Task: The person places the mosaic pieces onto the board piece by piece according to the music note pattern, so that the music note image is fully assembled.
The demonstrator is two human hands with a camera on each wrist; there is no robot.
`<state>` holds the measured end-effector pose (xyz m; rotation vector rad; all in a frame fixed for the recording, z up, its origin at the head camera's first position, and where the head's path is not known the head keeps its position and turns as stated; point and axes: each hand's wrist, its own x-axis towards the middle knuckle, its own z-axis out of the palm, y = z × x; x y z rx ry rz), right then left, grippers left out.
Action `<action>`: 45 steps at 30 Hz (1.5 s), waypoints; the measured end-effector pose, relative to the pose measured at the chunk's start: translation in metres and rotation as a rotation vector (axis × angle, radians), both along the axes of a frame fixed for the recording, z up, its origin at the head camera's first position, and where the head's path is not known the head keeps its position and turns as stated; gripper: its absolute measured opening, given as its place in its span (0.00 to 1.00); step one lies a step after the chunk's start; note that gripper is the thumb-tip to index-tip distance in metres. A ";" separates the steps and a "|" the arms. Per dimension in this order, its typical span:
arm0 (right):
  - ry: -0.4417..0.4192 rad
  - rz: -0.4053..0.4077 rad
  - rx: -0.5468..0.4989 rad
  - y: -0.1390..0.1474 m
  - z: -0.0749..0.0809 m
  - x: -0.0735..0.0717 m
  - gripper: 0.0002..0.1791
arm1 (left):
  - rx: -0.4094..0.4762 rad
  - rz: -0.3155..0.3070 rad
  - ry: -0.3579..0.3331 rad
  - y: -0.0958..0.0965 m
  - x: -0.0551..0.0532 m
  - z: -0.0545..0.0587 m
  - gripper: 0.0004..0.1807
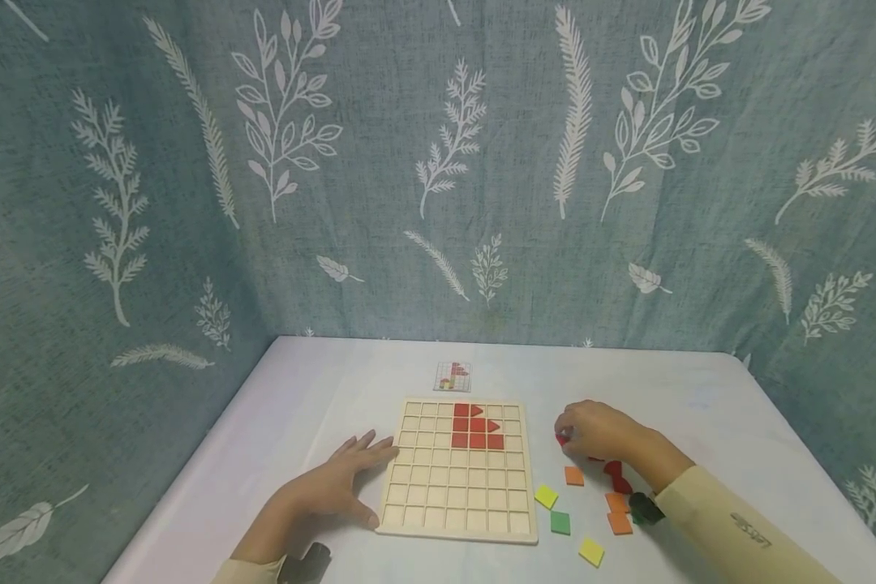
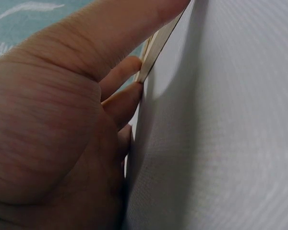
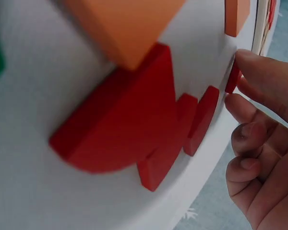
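Note:
A pale wooden grid board (image 1: 456,487) lies on the table with several red tiles (image 1: 478,440) set in its upper middle squares. My left hand (image 1: 328,487) rests at the board's left side, fingers spread, thumb and fingertips touching its edge. To the right of the board, my right hand (image 1: 599,428) pinches a small red tile (image 3: 234,79) between thumb and forefinger, low at the tabletop. The tile's full shape is hidden by the fingers. Nearer the wrist lie a red quarter-round tile (image 3: 129,115) and other red pieces (image 3: 201,122).
Behind the board lies a small pattern card (image 1: 453,377). Orange tiles (image 1: 574,475), yellow tiles (image 1: 546,496) and a green tile (image 1: 560,522) are scattered right of the board. A leaf-printed curtain (image 1: 380,162) encloses the white table (image 1: 321,381) at the back and sides.

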<state>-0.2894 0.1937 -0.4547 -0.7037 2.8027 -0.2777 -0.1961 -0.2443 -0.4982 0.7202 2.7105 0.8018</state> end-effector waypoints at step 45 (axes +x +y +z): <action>0.083 0.217 -0.035 -0.070 0.000 0.005 0.05 | -0.010 0.008 -0.006 0.001 0.000 0.001 0.62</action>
